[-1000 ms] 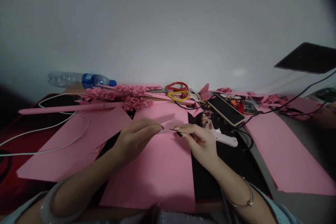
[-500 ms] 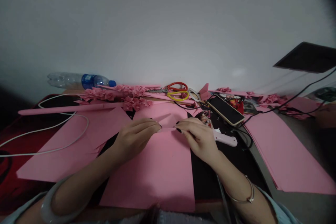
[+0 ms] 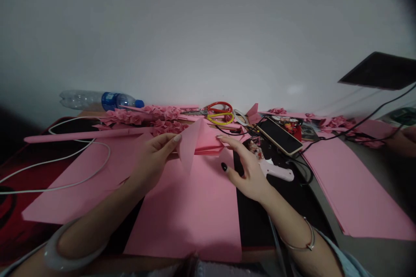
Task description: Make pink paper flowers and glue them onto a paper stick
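Between thumb and fingers, my left hand (image 3: 156, 156) pinches the left edge of a folded pink paper piece (image 3: 191, 143), which stands tilted up. My right hand (image 3: 248, 173) is just right of that piece, its thumb and fingers spread apart; whether a fingertip touches the paper is unclear. Under both lies a large pink sheet (image 3: 195, 216) on the black surface. Folded pink layers (image 3: 209, 142) show behind the held piece. A white glue gun (image 3: 279, 172) lies to the right of my right hand, partly hidden by it.
Paper roses (image 3: 123, 117), a plastic bottle (image 3: 84, 100), scissors (image 3: 221, 117) and a phone (image 3: 281, 136) lie along the wall. Pink sheets (image 3: 354, 186) are stacked at right, more (image 3: 71, 181) at left under a white cable (image 3: 107, 160). Another person's hand (image 3: 406, 140) shows far right.
My hands have moved apart. The left one has lifted and turned the folded paper upright, while the right one has let go and spread its fingers.
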`<move>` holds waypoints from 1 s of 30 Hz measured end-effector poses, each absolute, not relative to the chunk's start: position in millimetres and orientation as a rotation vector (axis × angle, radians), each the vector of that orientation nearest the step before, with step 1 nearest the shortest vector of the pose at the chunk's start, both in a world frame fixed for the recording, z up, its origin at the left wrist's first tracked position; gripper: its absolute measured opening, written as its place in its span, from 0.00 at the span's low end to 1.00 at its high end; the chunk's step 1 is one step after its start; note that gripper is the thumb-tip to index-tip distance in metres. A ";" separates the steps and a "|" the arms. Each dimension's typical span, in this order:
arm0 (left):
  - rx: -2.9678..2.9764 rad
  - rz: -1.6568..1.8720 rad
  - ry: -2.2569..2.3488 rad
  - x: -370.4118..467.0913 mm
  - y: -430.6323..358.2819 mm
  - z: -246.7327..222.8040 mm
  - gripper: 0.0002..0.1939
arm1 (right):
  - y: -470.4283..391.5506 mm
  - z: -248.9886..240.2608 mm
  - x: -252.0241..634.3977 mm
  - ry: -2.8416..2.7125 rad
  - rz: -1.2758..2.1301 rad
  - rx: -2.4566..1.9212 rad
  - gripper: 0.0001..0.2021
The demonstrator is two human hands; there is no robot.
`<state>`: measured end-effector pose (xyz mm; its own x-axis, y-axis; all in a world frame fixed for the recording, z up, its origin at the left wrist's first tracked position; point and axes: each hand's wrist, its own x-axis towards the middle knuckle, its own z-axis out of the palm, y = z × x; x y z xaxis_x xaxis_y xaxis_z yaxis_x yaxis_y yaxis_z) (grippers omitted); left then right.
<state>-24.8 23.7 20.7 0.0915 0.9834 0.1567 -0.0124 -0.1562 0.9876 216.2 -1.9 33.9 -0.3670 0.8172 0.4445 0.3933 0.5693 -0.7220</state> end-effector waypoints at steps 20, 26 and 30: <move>1.680 0.960 0.926 -17.1 12.4 18.3 0.28 | -0.3 33.4 210.7 -1.812 0.970 -1.196 0.10; 1.773 1.007 0.735 -20.7 13.4 20.5 0.24 | 5.5 32.6 212.7 -1.412 0.963 -1.201 0.18; 1.828 0.969 0.736 -19.9 14.1 20.9 0.25 | 6.5 33.5 213.3 -1.255 1.028 -1.109 0.17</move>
<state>-19.9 14.1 20.9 0.5134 0.8001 0.3103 0.0844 -0.4069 0.9096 213.3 6.5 33.5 0.0562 0.9819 0.1807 0.0160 0.1801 -0.9835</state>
